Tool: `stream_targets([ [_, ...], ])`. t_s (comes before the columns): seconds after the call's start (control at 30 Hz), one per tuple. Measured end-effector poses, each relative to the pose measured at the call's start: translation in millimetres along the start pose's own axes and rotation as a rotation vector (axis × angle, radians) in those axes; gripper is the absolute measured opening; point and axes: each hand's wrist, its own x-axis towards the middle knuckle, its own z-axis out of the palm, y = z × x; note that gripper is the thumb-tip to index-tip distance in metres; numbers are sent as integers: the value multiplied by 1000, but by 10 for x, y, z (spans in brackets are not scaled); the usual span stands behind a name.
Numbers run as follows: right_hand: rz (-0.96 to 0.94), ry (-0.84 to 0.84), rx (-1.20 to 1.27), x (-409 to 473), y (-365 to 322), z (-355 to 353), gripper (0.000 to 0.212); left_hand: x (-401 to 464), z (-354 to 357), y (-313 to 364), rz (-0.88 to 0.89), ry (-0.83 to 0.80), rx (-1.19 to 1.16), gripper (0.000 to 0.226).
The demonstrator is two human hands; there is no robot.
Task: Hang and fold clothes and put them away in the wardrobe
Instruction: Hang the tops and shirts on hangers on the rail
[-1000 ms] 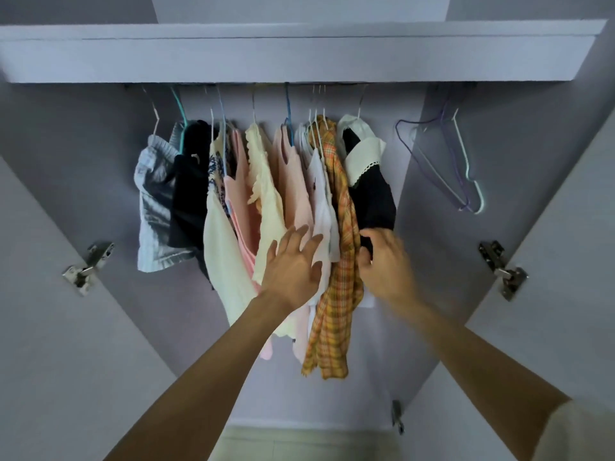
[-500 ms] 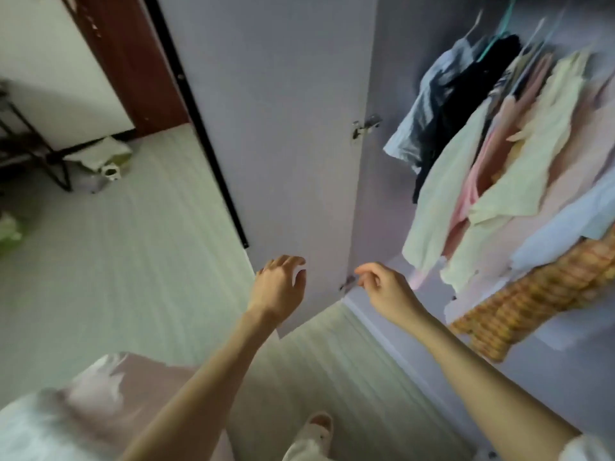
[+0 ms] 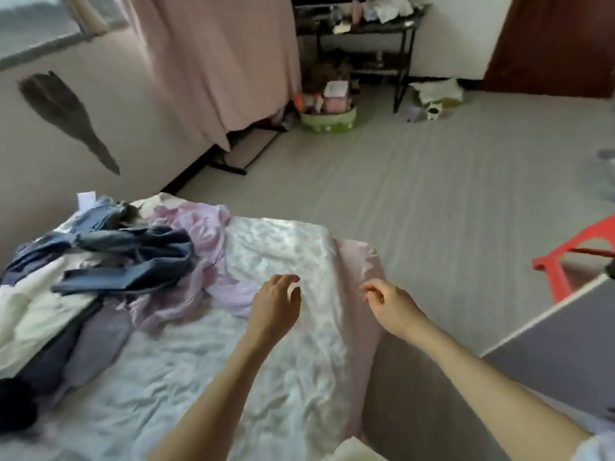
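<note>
**Both hands empty above bed; clothes heaped at bed's left**

The left hand [image 3: 278, 302] hovers over the white bedsheet [image 3: 283, 254], fingers loosely curled, holding nothing. The right hand [image 3: 387, 306] hangs just past the bed's right edge, fingers relaxed and slightly bent, also empty. The pile of clothes [image 3: 109, 261], with denim, lilac and white pieces, lies on the left part of the bed, apart from both hands. A red stool [image 3: 562, 261] stands on the floor at right.
</note>
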Motion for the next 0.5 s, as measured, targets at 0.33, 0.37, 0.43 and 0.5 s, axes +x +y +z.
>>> stream_targets([
  [0.33, -125, -369, -157, 1528, -1207, 1560, 31, 621, -238, -2377, -585, 36, -88, 42],
  [0.37, -131, -396, -173, 1666, -1266, 1724, 31, 692, -185, -2597, -638, 18, -94, 44],
  [0.43, -134, -463, -200, 1942, -1340, 2066, 33, 838, -59, -3048, -753, -29, -94, 49],
  [0.5, -137, -526, -230, 2153, -1364, 2355, 34, 937, 70, -3437, -815, -87, -66, 52],
])
